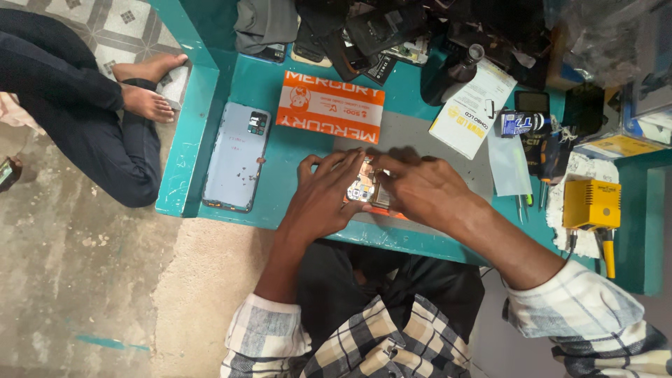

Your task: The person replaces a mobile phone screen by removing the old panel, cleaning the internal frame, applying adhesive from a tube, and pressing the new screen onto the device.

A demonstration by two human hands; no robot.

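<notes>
Teal workbench [210, 91] with grey mat [420, 140], phone back cover [234, 157], orange box [329, 106], yellow tool [591, 204].

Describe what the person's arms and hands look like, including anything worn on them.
Both hands, the left hand and right hand, are bare, with no gloves, rings or watch visible. Both forearms are bare too. The plaid shirt sleeves, checked in white, grey and black, are pushed up towards the elbows.

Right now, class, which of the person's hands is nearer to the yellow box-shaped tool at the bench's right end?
Right. The right hand rests on the opened phone, on the side toward the yellow tool; the left hand lies farther away, on the phone's other side.
</notes>
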